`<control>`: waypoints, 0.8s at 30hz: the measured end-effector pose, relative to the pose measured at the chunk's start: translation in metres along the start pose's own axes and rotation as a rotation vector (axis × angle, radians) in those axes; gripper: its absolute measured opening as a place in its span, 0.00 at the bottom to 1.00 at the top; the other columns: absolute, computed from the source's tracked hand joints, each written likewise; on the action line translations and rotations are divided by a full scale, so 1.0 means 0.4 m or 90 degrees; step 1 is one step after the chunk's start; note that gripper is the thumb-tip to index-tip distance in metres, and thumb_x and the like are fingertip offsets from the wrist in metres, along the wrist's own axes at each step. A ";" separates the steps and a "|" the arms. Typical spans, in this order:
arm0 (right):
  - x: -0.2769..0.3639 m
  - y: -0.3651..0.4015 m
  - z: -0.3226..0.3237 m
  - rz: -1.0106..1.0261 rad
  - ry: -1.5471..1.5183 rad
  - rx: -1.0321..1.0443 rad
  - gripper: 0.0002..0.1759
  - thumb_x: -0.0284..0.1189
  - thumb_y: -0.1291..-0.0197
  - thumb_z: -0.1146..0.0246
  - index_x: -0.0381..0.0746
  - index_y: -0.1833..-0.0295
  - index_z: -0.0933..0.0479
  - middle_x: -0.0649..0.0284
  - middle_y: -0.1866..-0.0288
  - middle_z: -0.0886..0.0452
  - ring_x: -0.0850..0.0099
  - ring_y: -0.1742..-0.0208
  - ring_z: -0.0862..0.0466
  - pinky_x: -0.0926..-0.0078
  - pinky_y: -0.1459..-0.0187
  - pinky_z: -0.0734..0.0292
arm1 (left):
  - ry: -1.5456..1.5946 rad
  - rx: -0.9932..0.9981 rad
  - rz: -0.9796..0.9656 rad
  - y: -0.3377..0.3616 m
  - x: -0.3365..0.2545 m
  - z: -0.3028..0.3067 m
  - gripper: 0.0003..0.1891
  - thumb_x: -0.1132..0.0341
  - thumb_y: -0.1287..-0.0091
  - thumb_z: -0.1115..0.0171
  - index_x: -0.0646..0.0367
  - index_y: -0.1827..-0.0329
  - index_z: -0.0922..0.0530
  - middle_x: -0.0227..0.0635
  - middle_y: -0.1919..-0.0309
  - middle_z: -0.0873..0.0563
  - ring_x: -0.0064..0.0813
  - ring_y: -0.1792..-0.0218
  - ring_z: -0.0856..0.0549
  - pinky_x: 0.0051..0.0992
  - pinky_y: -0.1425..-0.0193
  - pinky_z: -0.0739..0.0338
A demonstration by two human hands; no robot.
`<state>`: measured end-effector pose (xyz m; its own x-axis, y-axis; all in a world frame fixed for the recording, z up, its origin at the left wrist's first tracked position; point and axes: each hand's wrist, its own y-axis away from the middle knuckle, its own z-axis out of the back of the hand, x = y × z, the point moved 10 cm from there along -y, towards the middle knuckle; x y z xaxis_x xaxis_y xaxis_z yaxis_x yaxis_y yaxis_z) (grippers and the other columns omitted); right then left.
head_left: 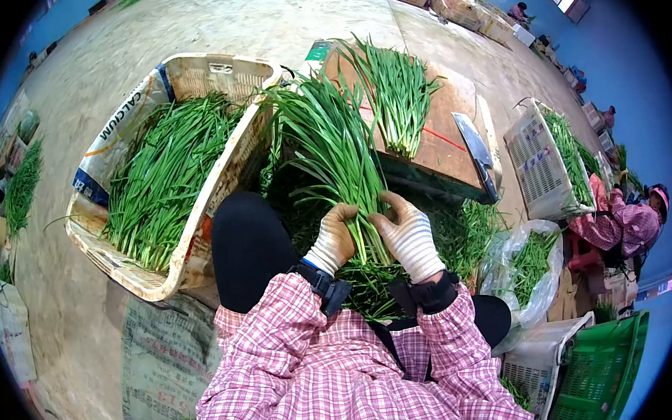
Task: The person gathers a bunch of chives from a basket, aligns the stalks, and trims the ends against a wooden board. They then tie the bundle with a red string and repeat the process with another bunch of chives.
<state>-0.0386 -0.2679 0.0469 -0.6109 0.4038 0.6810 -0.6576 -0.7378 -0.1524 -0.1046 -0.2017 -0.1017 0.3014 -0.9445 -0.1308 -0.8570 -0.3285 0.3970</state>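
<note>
My left hand (pixel 333 239), in a white glove with stained fingertips, pinches the lower stems of a loose bunch of garlic chives (pixel 328 137). On the other side of the same stems, my right hand (pixel 410 235) grips with thumb and fingers, in a striped white glove. The long green leaves fan upward and away from me, and the pale stem ends point toward my lap. Just beyond, a smaller bundle of chives (pixel 400 102) lies on a wooden board (pixel 448 135). A wide-bladed knife (pixel 473 141) rests along the board's right edge.
A dirty white crate (pixel 221 188) full of chives (pixel 172 174) stands at my left. To the right are another chive-filled crate (pixel 537 171), a clear plastic bag (pixel 501 269) of greens and a green crate (pixel 603 371). A seated person (pixel 629 223) in pink is farther right.
</note>
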 end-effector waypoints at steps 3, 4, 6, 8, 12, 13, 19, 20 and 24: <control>-0.022 -0.014 -0.023 -0.016 -0.049 -0.002 0.09 0.25 0.43 0.33 0.33 0.57 0.19 0.62 0.71 0.17 0.77 0.69 0.21 0.75 0.63 0.23 | 0.018 0.014 0.016 -0.013 0.000 0.005 0.18 0.68 0.39 0.44 0.65 0.47 0.23 0.44 0.51 0.16 0.45 0.52 0.16 0.52 0.39 0.22; -0.051 -0.020 -0.041 -0.030 -0.146 0.008 0.09 0.24 0.41 0.35 0.32 0.56 0.21 0.64 0.69 0.18 0.77 0.69 0.22 0.74 0.63 0.23 | 0.037 0.028 0.032 -0.018 0.004 0.006 0.17 0.67 0.39 0.45 0.64 0.47 0.23 0.45 0.51 0.15 0.45 0.53 0.16 0.52 0.40 0.22; -0.067 -0.012 -0.036 -0.012 -0.251 -0.032 0.08 0.24 0.39 0.36 0.32 0.56 0.22 0.64 0.68 0.18 0.79 0.69 0.23 0.76 0.64 0.24 | 0.024 0.012 0.008 -0.014 -0.007 0.010 0.18 0.67 0.39 0.46 0.65 0.47 0.23 0.45 0.51 0.15 0.45 0.53 0.15 0.51 0.40 0.21; -0.081 0.003 -0.033 -0.020 -0.318 -0.034 0.06 0.25 0.36 0.38 0.33 0.57 0.24 0.67 0.66 0.19 0.82 0.71 0.27 0.80 0.68 0.29 | 0.042 0.036 0.014 -0.012 -0.007 0.001 0.17 0.67 0.36 0.43 0.64 0.46 0.22 0.43 0.52 0.15 0.42 0.53 0.15 0.48 0.40 0.21; -0.059 0.018 -0.033 -0.051 -0.375 -0.026 0.03 0.20 0.36 0.41 0.33 0.58 0.25 0.63 0.67 0.21 0.77 0.67 0.25 0.76 0.61 0.25 | -0.193 0.106 -0.133 0.010 -0.036 -0.055 0.16 0.69 0.38 0.30 0.63 0.48 0.20 0.35 0.57 0.13 0.30 0.55 0.14 0.38 0.46 0.20; -0.063 0.017 -0.036 -0.053 -0.380 -0.033 0.03 0.20 0.36 0.41 0.33 0.58 0.25 0.63 0.67 0.21 0.77 0.67 0.26 0.76 0.61 0.25 | -0.281 0.070 -0.126 0.003 -0.036 -0.035 0.14 0.73 0.40 0.29 0.63 0.51 0.18 0.33 0.59 0.13 0.28 0.58 0.14 0.32 0.51 0.19; -0.098 0.028 -0.043 -0.113 -0.521 -0.069 0.04 0.21 0.36 0.40 0.33 0.57 0.24 0.66 0.69 0.20 0.82 0.74 0.28 0.81 0.71 0.30 | -0.281 0.020 -0.209 0.002 -0.063 -0.033 0.14 0.80 0.43 0.32 0.62 0.53 0.20 0.34 0.63 0.13 0.30 0.64 0.13 0.33 0.58 0.17; -0.103 0.028 -0.039 -0.111 -0.564 -0.086 0.05 0.21 0.35 0.40 0.33 0.56 0.24 0.65 0.68 0.19 0.84 0.77 0.29 0.82 0.75 0.33 | -0.288 0.026 -0.204 0.002 -0.062 -0.036 0.15 0.80 0.42 0.32 0.62 0.52 0.20 0.34 0.61 0.13 0.30 0.62 0.13 0.34 0.56 0.17; -0.097 0.032 -0.023 -0.121 -0.595 -0.107 0.05 0.21 0.35 0.39 0.33 0.55 0.24 0.64 0.67 0.18 0.83 0.76 0.28 0.82 0.75 0.32 | -0.307 0.020 -0.186 0.015 -0.063 -0.055 0.16 0.81 0.44 0.31 0.63 0.52 0.21 0.35 0.61 0.13 0.31 0.62 0.13 0.33 0.57 0.17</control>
<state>-0.0272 -0.2878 0.0117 0.0612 -0.1388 0.9884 -0.8080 -0.5882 -0.0326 -0.1083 -0.1799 -0.0759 0.3094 -0.7086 -0.6341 -0.7807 -0.5700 0.2560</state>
